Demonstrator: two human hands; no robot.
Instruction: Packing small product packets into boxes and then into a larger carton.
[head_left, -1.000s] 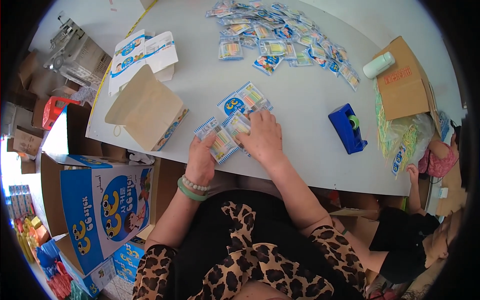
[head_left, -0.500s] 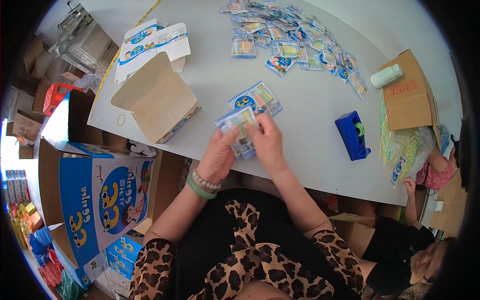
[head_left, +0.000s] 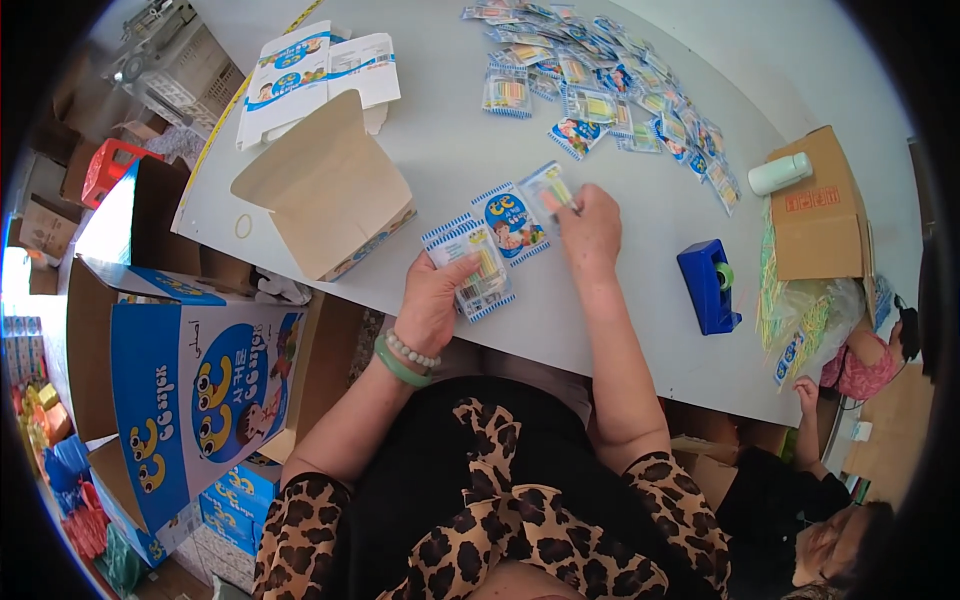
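My left hand point(head_left: 430, 308) is closed on a small stack of clear-and-blue packets point(head_left: 470, 262) with coloured sticks inside, its thumb lying over the top one. At the table's near middle, my right hand point(head_left: 592, 238) pinches another such packet point(head_left: 547, 190) by its right side. Between the hands a blue packet point(head_left: 511, 224) with a cartoon print lies on the table, overlapped by the packet in my right hand. An open carton point(head_left: 325, 195) with its flap raised stands to the left of my hands.
A heap of packets point(head_left: 605, 90) spreads over the far table. Flattened cartons point(head_left: 290, 75) lie far left. At right are a blue tape dispenser point(head_left: 708, 287), a cardboard box point(head_left: 815, 215) and a white bottle point(head_left: 780, 174). A large blue carton point(head_left: 205, 390) stands left; another person point(head_left: 790, 510) is lower right.
My hands have moved apart. The right hand has shifted right and holds a separate packet, while the left keeps its stack. The view has shifted slightly.
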